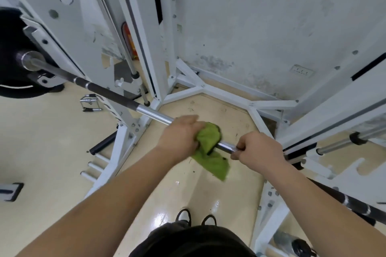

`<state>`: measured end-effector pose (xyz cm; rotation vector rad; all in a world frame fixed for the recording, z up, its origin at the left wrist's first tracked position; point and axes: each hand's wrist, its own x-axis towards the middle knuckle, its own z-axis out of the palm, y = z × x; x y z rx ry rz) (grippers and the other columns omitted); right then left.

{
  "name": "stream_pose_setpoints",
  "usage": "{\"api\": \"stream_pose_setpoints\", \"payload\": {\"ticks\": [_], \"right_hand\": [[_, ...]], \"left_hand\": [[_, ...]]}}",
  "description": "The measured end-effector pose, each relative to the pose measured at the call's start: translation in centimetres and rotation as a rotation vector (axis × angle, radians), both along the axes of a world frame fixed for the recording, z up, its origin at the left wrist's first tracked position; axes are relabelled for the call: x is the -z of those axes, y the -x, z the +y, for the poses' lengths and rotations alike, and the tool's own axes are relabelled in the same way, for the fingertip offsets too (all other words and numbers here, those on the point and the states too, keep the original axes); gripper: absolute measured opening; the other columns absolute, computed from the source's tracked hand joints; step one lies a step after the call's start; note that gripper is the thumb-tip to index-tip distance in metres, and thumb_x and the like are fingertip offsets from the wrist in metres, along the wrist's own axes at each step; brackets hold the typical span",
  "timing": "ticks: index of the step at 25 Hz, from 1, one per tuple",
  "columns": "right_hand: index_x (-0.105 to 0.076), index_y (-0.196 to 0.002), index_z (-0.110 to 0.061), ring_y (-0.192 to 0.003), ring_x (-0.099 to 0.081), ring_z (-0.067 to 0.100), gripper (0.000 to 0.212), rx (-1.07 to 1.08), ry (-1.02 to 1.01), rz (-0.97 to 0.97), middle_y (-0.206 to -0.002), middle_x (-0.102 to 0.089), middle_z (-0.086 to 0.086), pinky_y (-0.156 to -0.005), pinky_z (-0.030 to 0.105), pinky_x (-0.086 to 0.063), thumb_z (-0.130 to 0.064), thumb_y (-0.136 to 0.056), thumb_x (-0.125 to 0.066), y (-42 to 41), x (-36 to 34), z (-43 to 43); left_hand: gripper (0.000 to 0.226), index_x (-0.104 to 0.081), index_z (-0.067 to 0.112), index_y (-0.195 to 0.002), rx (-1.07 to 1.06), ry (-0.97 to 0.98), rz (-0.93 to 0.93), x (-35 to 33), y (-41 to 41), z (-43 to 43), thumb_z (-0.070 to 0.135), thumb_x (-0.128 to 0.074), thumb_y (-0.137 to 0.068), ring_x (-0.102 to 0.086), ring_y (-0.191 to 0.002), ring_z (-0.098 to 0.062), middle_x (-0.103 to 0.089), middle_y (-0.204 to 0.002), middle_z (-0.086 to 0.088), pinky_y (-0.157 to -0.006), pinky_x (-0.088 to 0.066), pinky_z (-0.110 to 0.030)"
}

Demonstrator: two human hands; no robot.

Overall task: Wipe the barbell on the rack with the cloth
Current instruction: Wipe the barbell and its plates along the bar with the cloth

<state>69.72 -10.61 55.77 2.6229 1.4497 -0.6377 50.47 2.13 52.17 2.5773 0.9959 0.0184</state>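
Gripping the green cloth [208, 140] round the barbell [153, 113], your left hand [180, 137] has its fingers curled over the bunched fabric. Your right hand [260, 150] is closed round the bare chrome just beside it. The bar lies across the white rack [144, 37], running from the black weight plate [10, 48] at far left down past your right forearm.

Watch the loose tail of cloth hanging below the bar. Only the wad under your palm is in contact, so a long stroke could leave the underside unwiped or pull the cloth out of your grip. On the dark knurled sections the fabric is likely to drag and snag. Pushing hard along the bar could roll or shift it in its supports, so keep the right hand bracing. The floor [177, 190] by your shoes [183, 216] shines as if wet, so you may slip if you lean in.
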Motion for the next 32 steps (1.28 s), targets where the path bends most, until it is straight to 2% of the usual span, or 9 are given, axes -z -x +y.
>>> {"api": "stream_pose_setpoints", "payload": {"ticks": [4, 7, 10, 16, 18, 21, 23, 28, 32], "right_hand": [[-0.067, -0.077, -0.03, -0.066, -0.062, 0.01, 0.021, -0.049, -0.004, 0.023, -0.07, -0.065, -0.009, -0.057, 0.025, -0.047, -0.048, -0.077, -0.078, -0.2, 0.2, 0.1], [-0.066, -0.074, -0.025, -0.068, -0.064, 0.016, 0.014, -0.063, -0.01, 0.03, -0.07, -0.067, -0.007, -0.059, 0.027, -0.048, -0.035, -0.074, -0.075, -0.7, 0.3, 0.2], [-0.067, -0.077, -0.026, -0.069, -0.066, 0.015, 0.012, -0.082, 0.011, 0.073, -0.071, -0.068, -0.008, -0.062, 0.028, -0.053, -0.034, -0.072, -0.075, -1.2, 0.2, 0.3], [-0.067, -0.112, -0.032, -0.096, -0.065, 0.009, 0.038, -0.116, -0.076, 0.306, -0.099, -0.064, -0.017, -0.091, 0.038, -0.057, -0.054, -0.081, -0.072, -1.6, 0.0, 3.4], [-0.07, -0.104, -0.031, -0.091, -0.066, 0.009, 0.027, -0.104, -0.14, 0.376, -0.091, -0.067, -0.016, -0.089, 0.038, -0.058, -0.05, -0.084, -0.069, -0.4, 0.4, 5.1], [-0.068, -0.076, -0.02, -0.076, -0.066, 0.021, 0.016, -0.126, -0.134, 0.373, -0.074, -0.069, -0.007, -0.077, 0.043, -0.061, -0.035, -0.077, -0.062, 1.9, 0.9, 7.6], [-0.071, -0.079, -0.019, -0.078, -0.069, 0.024, 0.02, -0.133, -0.132, 0.357, -0.076, -0.071, -0.003, -0.076, 0.044, -0.062, -0.035, -0.075, -0.061, 3.2, 1.0, 9.2], [-0.073, -0.101, -0.031, -0.089, -0.064, 0.009, 0.034, -0.105, -0.11, 0.346, -0.094, -0.066, -0.017, -0.084, 0.036, -0.058, -0.056, -0.079, -0.068, 6.4, 1.5, 12.7], [-0.068, -0.071, -0.024, -0.068, -0.062, 0.015, 0.033, -0.048, -0.091, 0.372, -0.069, -0.065, -0.009, -0.064, 0.034, -0.052, -0.057, -0.07, -0.072, 9.4, 1.6, 15.0]], "left_hand": [[0.031, -0.066, 0.024, -0.118, -0.236, -0.128, 0.052, 0.3, -0.4, 0.2, 0.032, -0.052, -0.092, -0.048, -0.124, -0.026, -0.06, -0.127, 0.002, -0.105, -0.041, -0.037], [0.039, -0.066, 0.021, -0.102, -0.03, -0.065, -0.03, 0.5, -4.6, -4.4, 0.038, -0.04, -0.079, -0.056, -0.1, -0.026, -0.065, -0.102, 0.003, -0.093, -0.046, -0.039], [0.043, -0.067, 0.023, -0.105, 0.121, -0.043, -0.101, 0.7, -5.0, -5.7, 0.04, -0.036, -0.081, -0.056, -0.095, -0.022, -0.066, -0.1, 0.006, -0.087, -0.048, -0.038], [0.029, -0.066, 0.021, -0.105, -0.378, -0.139, 0.021, 0.5, 0.8, 2.9, 0.036, -0.044, -0.095, -0.053, -0.108, -0.025, -0.064, -0.108, 0.002, -0.091, -0.045, -0.037], [0.029, -0.067, 0.019, -0.103, -0.413, -0.108, 0.019, 0.4, -0.2, 2.6, 0.035, -0.045, -0.092, -0.053, -0.108, -0.027, -0.065, -0.107, 0.001, -0.091, -0.045, -0.038], [0.031, -0.067, 0.021, -0.099, -0.15, -0.077, -0.086, 0.9, -0.4, 0.5, 0.037, -0.044, -0.085, -0.055, -0.1, -0.024, -0.067, -0.1, 0.005, -0.092, -0.047, -0.039], [0.032, -0.066, 0.022, -0.101, -0.068, -0.101, -0.09, 1.1, 1.9, 2.3, 0.038, -0.043, -0.087, -0.056, -0.098, -0.022, -0.066, -0.1, 0.005, -0.089, -0.048, -0.037], [0.027, -0.057, 0.024, -0.094, -0.291, -0.154, 0.11, 0.0, 5.2, 9.9, 0.044, -0.04, -0.092, -0.053, -0.092, -0.023, -0.061, -0.095, 0.002, -0.083, -0.049, -0.038], [0.037, -0.061, 0.022, -0.099, -0.108, -0.192, 0.077, 1.0, 6.5, 9.8, 0.048, -0.036, -0.091, -0.055, -0.093, -0.027, -0.063, -0.099, 0.001, -0.091, -0.043, -0.037]]}}
